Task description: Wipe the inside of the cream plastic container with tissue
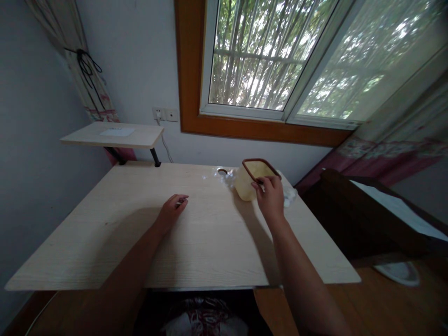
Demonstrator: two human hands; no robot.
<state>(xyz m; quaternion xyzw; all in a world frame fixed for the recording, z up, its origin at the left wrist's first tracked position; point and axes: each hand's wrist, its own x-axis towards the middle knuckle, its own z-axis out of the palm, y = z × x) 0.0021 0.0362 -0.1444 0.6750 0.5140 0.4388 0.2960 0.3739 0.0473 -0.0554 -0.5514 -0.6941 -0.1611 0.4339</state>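
Right hand [272, 200] has just a pinch on the near rim of the pale bin [244, 185], over at the desk's [210, 242] far right, so a one-sided grip like that could let it swing or slip, or snag the crumpled plastic [290, 195] beside it. Left hand's [170, 212] curled narrow; can't tell if it's holding anything. Bin's base contact looks kinda unclear, and its contents are hidden.

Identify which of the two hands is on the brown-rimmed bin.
The right hand: its fingers grip the rim of the bin, while the left hand is apart from it, over the desk.
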